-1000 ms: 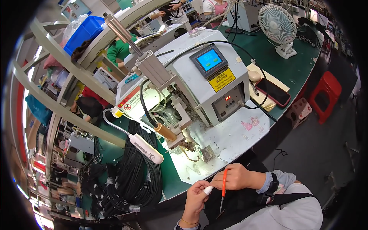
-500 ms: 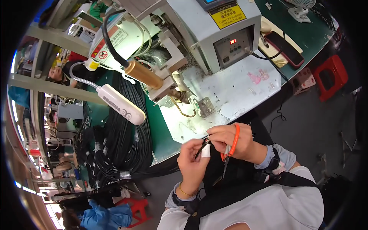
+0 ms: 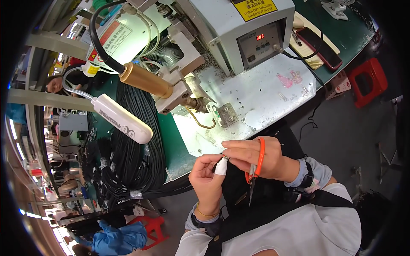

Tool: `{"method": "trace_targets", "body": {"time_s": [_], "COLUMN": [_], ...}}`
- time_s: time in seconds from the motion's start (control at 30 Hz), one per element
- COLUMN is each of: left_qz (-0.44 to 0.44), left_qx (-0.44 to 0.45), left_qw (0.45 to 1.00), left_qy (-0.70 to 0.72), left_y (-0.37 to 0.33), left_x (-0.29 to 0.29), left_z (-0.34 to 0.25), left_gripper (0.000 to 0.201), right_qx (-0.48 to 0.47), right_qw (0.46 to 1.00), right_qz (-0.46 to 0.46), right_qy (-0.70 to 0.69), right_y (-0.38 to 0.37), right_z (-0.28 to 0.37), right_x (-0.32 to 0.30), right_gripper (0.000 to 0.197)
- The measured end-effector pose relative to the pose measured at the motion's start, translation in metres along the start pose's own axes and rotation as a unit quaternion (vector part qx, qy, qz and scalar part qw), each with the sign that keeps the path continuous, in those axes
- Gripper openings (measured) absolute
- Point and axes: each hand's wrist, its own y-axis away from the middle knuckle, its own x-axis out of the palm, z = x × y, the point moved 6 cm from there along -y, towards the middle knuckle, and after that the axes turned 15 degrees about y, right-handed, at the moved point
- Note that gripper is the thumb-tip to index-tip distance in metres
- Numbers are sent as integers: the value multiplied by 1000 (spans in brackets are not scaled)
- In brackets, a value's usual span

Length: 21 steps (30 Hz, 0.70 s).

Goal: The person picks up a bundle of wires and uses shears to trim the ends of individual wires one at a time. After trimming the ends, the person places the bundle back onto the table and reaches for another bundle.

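My left hand (image 3: 206, 177) is closed in a pinch above my lap, with a white cover (image 3: 221, 167) on the thumb. A small cable end (image 3: 225, 157) shows at its fingertips; most of the cable is hidden by the fingers. Close beside it, my right hand (image 3: 267, 160) touches the same spot with its fingertips. Scissors with orange handles (image 3: 262, 154) hang from that right hand, their dark blades pointing down toward my lap. Beyond both hands stands a bench machine with a brass-coloured cylinder (image 3: 147, 81) and a small metal block (image 3: 229, 115) on its pale plate.
A thick bundle of black cables (image 3: 139, 158) lies on the green bench at left. A white lamp (image 3: 122, 118) hangs over it. The machine's control box (image 3: 261, 45) stands at the back, with a phone (image 3: 318, 49) to its right. A red stool (image 3: 368, 82) stands far right.
Both hands have shifted slightly left, and the right fingers have straightened over the left fingertips. The black cable piece seen before is now mostly hidden. The scissors' blades hang more steeply.
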Motion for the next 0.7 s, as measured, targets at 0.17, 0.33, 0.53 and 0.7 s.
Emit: {"method": "trace_targets", "body": {"time_s": [0.17,0.33,0.53,0.7], "left_qz": [-8,6,-11,-33], "left_qx": [32,41,40,30], "left_qw": [999,998,999,999], "left_qy": [-36,-38,-25,-11], "left_y": [1,2,3,3], "left_x": [2,4,2,-2], "left_z": [-6,-7,-8,-10], "left_gripper": [21,20,20,19], "right_qx": [-53,83,220,217], "right_qw": [999,984,933,926], "right_qz": [-9,72,66,229], "right_qy": [2,-137,-278,-208], "right_y": [2,1,7,13], "right_z": [1,-9,-15,-22], "right_x": [-3,6,19,17], "right_gripper": [19,16,13,23]}}
